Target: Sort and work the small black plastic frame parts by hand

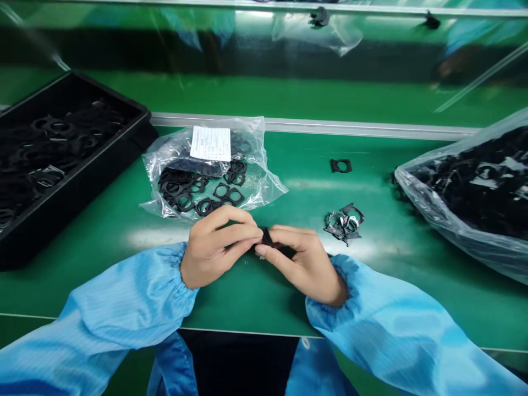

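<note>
Head view: left hand point(216, 247) and right hand point(303, 264) together at bench centre, pinching one small black frame point(267, 237).

Fingertips of both hands meet on the frame, most of it hidden between them. Black tray point(82, 184) at 10 o'clock, heaped with similar frames; open clear poly bag point(258, 176) at 11, holding more; lone frame point(341, 165) at 2 o'clock; loose cluster of frames point(344, 224) at 3 o'clock; large poly bag point(437, 206) of dark parts farther out at 3 o'clock. Work looks far from finished: one piece in hand, few lying loose, most stock apparently still in tray and bags.
</note>
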Action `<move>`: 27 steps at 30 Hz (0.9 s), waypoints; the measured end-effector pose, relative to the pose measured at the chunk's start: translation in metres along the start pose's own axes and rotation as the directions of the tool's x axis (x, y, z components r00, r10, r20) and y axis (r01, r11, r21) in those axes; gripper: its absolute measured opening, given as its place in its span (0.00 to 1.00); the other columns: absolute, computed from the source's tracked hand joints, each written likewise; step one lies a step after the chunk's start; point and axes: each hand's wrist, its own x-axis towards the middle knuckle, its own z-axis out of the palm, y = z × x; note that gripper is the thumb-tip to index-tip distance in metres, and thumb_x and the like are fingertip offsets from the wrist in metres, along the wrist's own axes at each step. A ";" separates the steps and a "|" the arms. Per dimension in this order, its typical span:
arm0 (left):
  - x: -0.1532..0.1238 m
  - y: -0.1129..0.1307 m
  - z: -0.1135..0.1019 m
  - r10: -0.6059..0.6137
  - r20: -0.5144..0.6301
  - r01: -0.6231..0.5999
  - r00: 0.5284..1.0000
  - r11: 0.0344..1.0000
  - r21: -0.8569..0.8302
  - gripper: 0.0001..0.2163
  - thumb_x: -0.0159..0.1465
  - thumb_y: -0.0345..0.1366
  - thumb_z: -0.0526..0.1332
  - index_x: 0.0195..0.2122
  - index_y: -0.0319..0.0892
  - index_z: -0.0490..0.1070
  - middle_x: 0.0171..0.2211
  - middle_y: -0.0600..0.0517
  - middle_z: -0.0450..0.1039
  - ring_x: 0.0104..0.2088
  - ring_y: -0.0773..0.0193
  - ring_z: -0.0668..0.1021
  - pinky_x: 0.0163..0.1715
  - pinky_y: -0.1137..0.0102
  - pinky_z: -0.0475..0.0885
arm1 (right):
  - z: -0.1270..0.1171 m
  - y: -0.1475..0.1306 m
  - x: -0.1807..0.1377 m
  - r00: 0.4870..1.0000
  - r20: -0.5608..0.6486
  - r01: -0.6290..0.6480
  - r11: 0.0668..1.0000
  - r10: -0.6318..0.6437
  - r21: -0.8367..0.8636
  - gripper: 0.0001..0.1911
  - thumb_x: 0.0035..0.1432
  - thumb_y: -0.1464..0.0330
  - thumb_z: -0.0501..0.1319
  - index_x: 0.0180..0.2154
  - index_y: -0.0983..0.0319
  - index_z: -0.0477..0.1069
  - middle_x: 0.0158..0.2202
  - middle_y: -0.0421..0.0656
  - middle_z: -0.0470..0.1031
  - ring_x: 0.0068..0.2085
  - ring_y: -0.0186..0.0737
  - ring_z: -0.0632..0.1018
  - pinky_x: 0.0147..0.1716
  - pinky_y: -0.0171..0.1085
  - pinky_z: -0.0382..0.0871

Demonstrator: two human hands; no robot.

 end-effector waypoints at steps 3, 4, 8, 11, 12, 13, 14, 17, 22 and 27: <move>0.000 0.000 0.000 -0.035 0.022 0.035 0.999 0.999 -0.024 0.07 0.65 0.24 0.68 0.40 0.42 0.78 0.37 0.52 0.78 0.36 0.68 0.79 0.38 0.73 0.76 | 0.000 0.001 -0.001 0.999 -0.019 0.027 0.999 -0.027 -0.023 0.14 0.70 0.68 0.61 0.29 0.62 0.70 0.25 0.37 0.65 0.28 0.32 0.66 0.30 0.33 0.62; 0.000 0.000 0.001 -0.050 0.021 0.051 0.999 0.998 -0.039 0.06 0.64 0.24 0.68 0.40 0.42 0.78 0.36 0.52 0.78 0.36 0.68 0.79 0.38 0.72 0.76 | 0.000 0.001 -0.002 0.999 -0.026 0.036 0.999 -0.037 -0.027 0.14 0.70 0.68 0.60 0.30 0.62 0.70 0.25 0.37 0.65 0.28 0.33 0.66 0.30 0.33 0.62; 0.001 -0.002 0.002 -0.062 0.003 0.062 0.998 0.995 -0.077 0.05 0.64 0.26 0.69 0.38 0.42 0.77 0.34 0.52 0.77 0.36 0.66 0.80 0.39 0.71 0.76 | -0.001 0.002 -0.001 0.998 -0.019 0.052 0.998 -0.052 -0.032 0.12 0.70 0.69 0.60 0.32 0.62 0.71 0.26 0.37 0.65 0.28 0.32 0.66 0.30 0.33 0.62; 0.001 0.000 0.001 -0.046 0.028 0.047 0.999 0.999 -0.023 0.05 0.65 0.25 0.68 0.38 0.41 0.77 0.35 0.52 0.77 0.36 0.67 0.79 0.39 0.71 0.75 | 0.000 0.004 -0.001 0.998 -0.017 0.059 0.997 -0.059 -0.043 0.13 0.70 0.69 0.60 0.30 0.62 0.69 0.26 0.36 0.63 0.28 0.32 0.65 0.30 0.33 0.61; 0.001 0.001 0.001 -0.043 0.039 0.043 0.998 0.999 0.001 0.05 0.65 0.25 0.67 0.38 0.41 0.76 0.35 0.52 0.77 0.36 0.67 0.79 0.39 0.71 0.75 | 0.000 0.004 -0.001 0.998 -0.019 0.062 0.997 -0.063 -0.050 0.14 0.71 0.69 0.60 0.30 0.62 0.68 0.25 0.36 0.63 0.28 0.32 0.65 0.30 0.33 0.61; 0.002 0.003 0.001 -0.040 0.050 0.039 0.998 0.999 0.021 0.04 0.65 0.25 0.67 0.38 0.41 0.76 0.35 0.52 0.77 0.36 0.67 0.79 0.39 0.71 0.75 | 0.001 0.004 -0.001 0.998 -0.021 0.066 0.996 -0.067 -0.059 0.14 0.71 0.68 0.59 0.29 0.61 0.67 0.25 0.36 0.62 0.27 0.32 0.64 0.30 0.33 0.61; 0.002 0.004 0.000 -0.038 0.058 0.036 0.998 0.999 0.036 0.04 0.66 0.25 0.67 0.37 0.41 0.76 0.35 0.52 0.76 0.36 0.67 0.78 0.39 0.71 0.75 | 0.001 0.004 -0.002 0.997 -0.024 0.070 0.995 -0.072 -0.070 0.15 0.72 0.67 0.59 0.29 0.61 0.66 0.25 0.36 0.62 0.27 0.32 0.64 0.30 0.33 0.61; 0.003 0.006 -0.001 -0.080 0.077 0.079 0.994 0.997 0.012 0.04 0.66 0.26 0.66 0.36 0.41 0.75 0.34 0.52 0.76 0.36 0.66 0.78 0.40 0.71 0.74 | 0.000 0.003 -0.001 0.995 -0.012 0.098 0.989 -0.100 -0.111 0.15 0.73 0.67 0.57 0.29 0.61 0.66 0.26 0.37 0.63 0.28 0.33 0.65 0.30 0.33 0.62; 0.005 0.001 0.002 -0.348 0.192 0.389 0.917 0.888 -0.247 0.02 0.66 0.30 0.66 0.36 0.41 0.73 0.33 0.52 0.74 0.35 0.66 0.77 0.36 0.72 0.75 | -0.003 0.004 -0.001 0.984 0.047 0.176 0.964 -0.170 -0.200 0.15 0.73 0.69 0.56 0.31 0.61 0.70 0.27 0.40 0.67 0.29 0.35 0.68 0.32 0.34 0.65; 0.005 -0.003 0.003 -0.357 0.169 0.391 0.919 0.881 -0.266 0.02 0.66 0.32 0.67 0.36 0.41 0.75 0.33 0.52 0.75 0.35 0.65 0.77 0.37 0.71 0.74 | -0.003 0.006 0.003 0.999 -0.023 0.031 0.999 -0.031 -0.021 0.13 0.70 0.69 0.61 0.31 0.62 0.75 0.31 0.42 0.75 0.32 0.36 0.75 0.36 0.35 0.71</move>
